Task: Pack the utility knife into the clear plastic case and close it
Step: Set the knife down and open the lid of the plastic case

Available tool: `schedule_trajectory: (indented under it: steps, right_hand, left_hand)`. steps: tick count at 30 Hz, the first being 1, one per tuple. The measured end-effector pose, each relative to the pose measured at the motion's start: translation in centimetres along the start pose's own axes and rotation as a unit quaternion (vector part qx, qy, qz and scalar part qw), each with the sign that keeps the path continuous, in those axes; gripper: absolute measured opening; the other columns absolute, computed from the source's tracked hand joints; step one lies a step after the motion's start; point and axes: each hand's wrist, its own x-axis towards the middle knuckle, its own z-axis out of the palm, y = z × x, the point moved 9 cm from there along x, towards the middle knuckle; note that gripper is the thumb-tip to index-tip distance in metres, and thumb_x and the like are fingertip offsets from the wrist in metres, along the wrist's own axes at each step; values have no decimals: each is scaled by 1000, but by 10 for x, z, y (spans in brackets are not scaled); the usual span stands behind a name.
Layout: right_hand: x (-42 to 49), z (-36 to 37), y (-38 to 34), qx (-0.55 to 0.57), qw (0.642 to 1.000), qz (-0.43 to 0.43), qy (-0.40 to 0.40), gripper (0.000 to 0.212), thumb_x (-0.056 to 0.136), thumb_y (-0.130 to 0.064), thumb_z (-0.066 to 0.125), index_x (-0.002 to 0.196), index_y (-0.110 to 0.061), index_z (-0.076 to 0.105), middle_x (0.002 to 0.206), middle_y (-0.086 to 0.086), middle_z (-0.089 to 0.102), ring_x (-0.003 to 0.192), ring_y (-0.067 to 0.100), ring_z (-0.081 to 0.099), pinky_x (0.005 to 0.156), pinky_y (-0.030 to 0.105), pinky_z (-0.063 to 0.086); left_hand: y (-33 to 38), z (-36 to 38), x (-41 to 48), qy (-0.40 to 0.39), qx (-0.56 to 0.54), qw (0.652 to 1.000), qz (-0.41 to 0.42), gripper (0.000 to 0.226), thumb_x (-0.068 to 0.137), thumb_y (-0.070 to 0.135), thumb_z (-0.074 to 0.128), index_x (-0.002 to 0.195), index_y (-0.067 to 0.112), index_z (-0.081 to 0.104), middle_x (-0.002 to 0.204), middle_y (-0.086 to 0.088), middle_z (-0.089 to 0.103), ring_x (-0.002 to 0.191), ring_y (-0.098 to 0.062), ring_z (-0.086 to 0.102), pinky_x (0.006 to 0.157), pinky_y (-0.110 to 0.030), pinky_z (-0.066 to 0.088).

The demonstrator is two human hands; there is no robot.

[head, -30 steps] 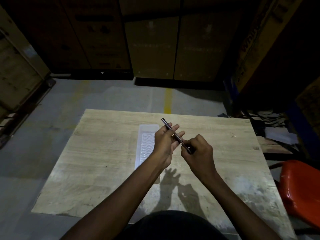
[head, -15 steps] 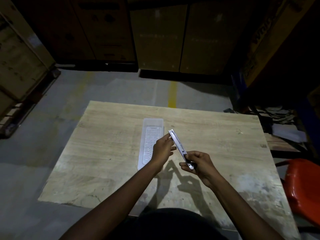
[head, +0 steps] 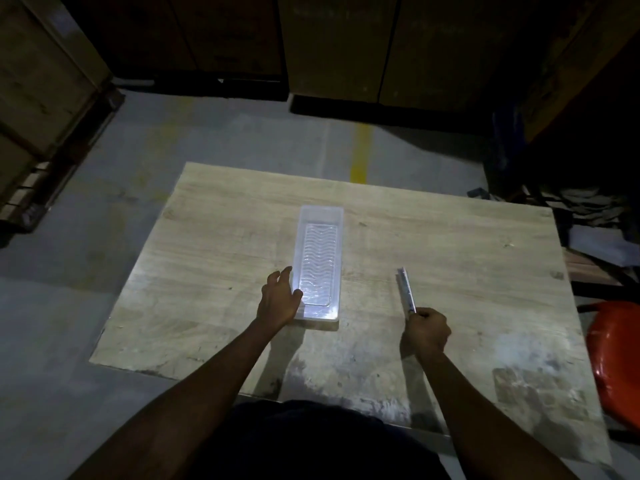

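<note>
A long clear plastic case (head: 319, 261) lies flat on the wooden table (head: 450, 258), lengthwise away from me, with a wavy ribbed pattern on its top. My left hand (head: 280, 297) rests at the case's near left corner, fingers spread, thumb touching its edge. My right hand (head: 426, 330) is closed around the handle of a slim silver utility knife (head: 406, 288), which points away from me, well to the right of the case. Whether the case is open or closed I cannot tell.
An orange plastic chair (head: 616, 362) stands by the table's right side. Large cardboard boxes (head: 332, 46) line the back, a wooden pallet stack (head: 41, 109) is at left, and papers and clutter (head: 588, 216) lie at the far right. Concrete floor surrounds the table.
My left hand let go of the knife and moved left to the case's near corner. My right hand carried the knife to the right, away from the case.
</note>
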Motion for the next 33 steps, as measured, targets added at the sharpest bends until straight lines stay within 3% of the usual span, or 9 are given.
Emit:
schedule_trajectory:
  steps: [10,24,33]
  right_hand:
    - [13,6,19,-15,996,50,71,16,81,-12,71,96,-10,73,98,25,72,98,42,65,86,44,53]
    - [14,17,11,-107,988,-11,106,14,78,-6,68,90,-1,73,89,28,69,85,43,65,79,46,54]
    - [13,12,9,-95,988,-14,117,15,81,-6,67,91,2,75,87,26,71,81,41,67,76,43,54]
  left_hand:
    - [-22,3,16,-10,-26,1000,-3,58,91,20,50,146,16,33,143,-21,45,121,-34,53,105,-45,43]
    - [-22,6,19,-34,-42,999,4,58,91,19,50,146,18,32,138,-21,49,124,-34,52,105,-45,42]
    - [-22,5,18,-35,-43,998,-3,60,90,18,51,147,17,31,139,-22,48,126,-35,49,106,-46,40]
